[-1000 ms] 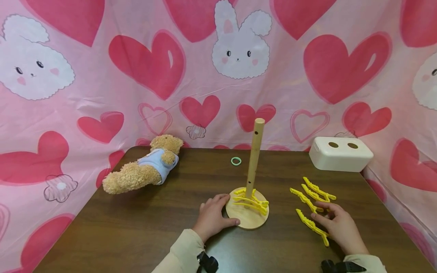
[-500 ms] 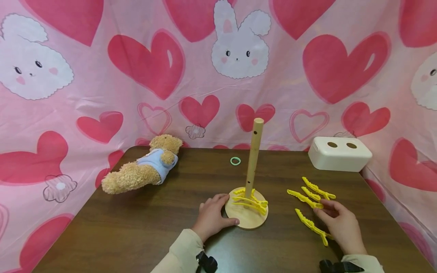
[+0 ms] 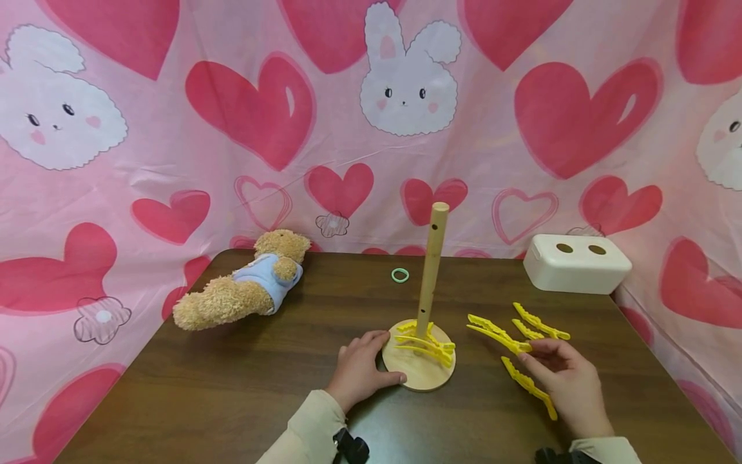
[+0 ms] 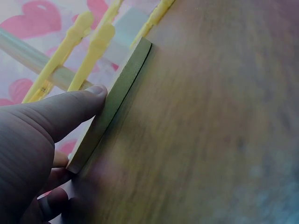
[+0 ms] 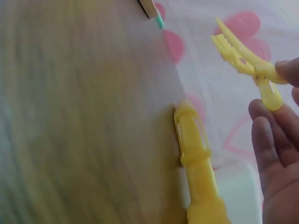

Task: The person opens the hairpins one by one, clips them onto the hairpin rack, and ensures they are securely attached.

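Note:
My right hand (image 3: 570,380) pinches the tail of a yellow alligator hair clip (image 3: 510,341) between thumb and fingers. In the right wrist view this clip (image 5: 262,70) is raised, its two long arms spread apart. A wooden stand (image 3: 430,277), an upright pole on a round base (image 3: 417,378), stands mid-table. My left hand (image 3: 361,370) grips the left rim of that base, thumb at the near edge and fingers at the far side. Low on the pole sit yellow clips (image 3: 435,350); the left wrist view shows clips (image 4: 60,51) crossing the pole.
Loose yellow clips lie around my right hand: one nearer (image 3: 529,386), others behind (image 3: 542,323). A green ring (image 3: 400,276) lies behind the stand. A teddy bear (image 3: 232,299) lies at the left, and a white box (image 3: 580,267) with two holes stands at the back right.
My right hand has picked up one clip from the group, moved left toward the stand and spread the clip's arms. The left hand stays on the base.

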A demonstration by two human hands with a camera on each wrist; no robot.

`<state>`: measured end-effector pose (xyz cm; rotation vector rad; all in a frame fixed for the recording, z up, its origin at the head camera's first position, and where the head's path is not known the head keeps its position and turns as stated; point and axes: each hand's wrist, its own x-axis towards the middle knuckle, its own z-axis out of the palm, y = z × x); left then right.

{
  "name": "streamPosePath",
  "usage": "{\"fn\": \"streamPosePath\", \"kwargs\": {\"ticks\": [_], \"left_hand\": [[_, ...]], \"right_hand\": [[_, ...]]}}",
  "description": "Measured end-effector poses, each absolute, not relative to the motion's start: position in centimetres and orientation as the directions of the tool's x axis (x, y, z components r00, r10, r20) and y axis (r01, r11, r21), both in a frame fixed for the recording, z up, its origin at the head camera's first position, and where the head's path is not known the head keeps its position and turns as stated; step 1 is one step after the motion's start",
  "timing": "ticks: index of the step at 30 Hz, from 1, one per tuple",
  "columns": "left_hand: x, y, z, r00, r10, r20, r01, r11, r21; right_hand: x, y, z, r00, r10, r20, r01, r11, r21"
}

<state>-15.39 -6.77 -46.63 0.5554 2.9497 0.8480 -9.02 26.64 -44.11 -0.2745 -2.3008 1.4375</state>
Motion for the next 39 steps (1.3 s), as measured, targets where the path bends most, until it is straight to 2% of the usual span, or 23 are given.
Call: {"fn": "streamPosePath", "kwargs": {"ticks": [9, 17, 23, 31, 39], "left_hand": [[-15.3, -6.8, -46.4, -0.935, 0.345, 0.078, 0.334, 0.788, 0.517], [-15.3, -6.6, -46.3, -0.938, 0.339, 0.074, 0.326, 0.787, 0.523], [-15.3, -6.6, -46.3, -0.937, 0.341, 0.079, 0.331, 0.789, 0.517], [-15.3, -6.7, -46.2, -0.937, 0.341, 0.077, 0.33, 0.79, 0.517], [-15.3, -6.7, -46.3, -0.937, 0.342, 0.073, 0.329, 0.791, 0.516]], "right_hand": [[-8.8, 25.2, -43.7, -0.888, 0.297, 0.352, -0.179, 0.483, -0.857], [-8.8, 23.8, -42.8, -0.889, 0.23, 0.395, -0.271, 0.429, -0.862], [-9.1, 22.5, -42.5, -0.906, 0.18, 0.382, -0.282, 0.415, -0.865], [-9.6, 21.2, -42.3, -0.93, 0.161, 0.33, -0.227, 0.454, -0.862], [-10.2, 19.7, -42.1, -0.931, 0.13, 0.342, -0.264, 0.408, -0.874]]}}
